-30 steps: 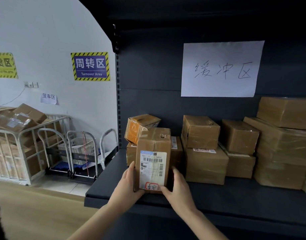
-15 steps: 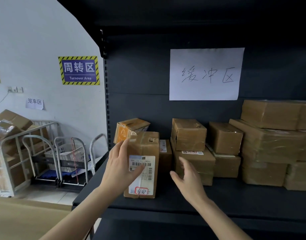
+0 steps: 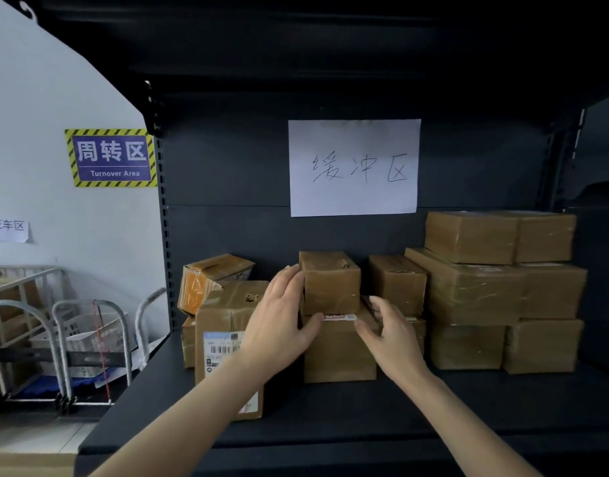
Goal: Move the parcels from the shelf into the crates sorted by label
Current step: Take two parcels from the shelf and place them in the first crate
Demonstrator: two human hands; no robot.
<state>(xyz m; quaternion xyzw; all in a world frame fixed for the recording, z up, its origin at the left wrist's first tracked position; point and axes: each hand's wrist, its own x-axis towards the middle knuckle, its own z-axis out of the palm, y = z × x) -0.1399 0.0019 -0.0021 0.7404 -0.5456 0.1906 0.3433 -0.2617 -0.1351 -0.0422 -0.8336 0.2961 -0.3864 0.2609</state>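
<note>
Fingers (image 3: 291,282) of the left hand (image 3: 279,325) lie flat on the small taped parcel (image 3: 332,287) atop a bigger parcel (image 3: 339,352) on the shelf (image 3: 330,407), right hand (image 3: 391,333) open just beside it, looks light and stiff but tape-slick so I'd squeeze both sides

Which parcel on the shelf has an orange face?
The tilted parcel at the far left, behind the labelled one; no other shows orange.

Head view, close (facing shelf (image 3: 330,414))
</note>
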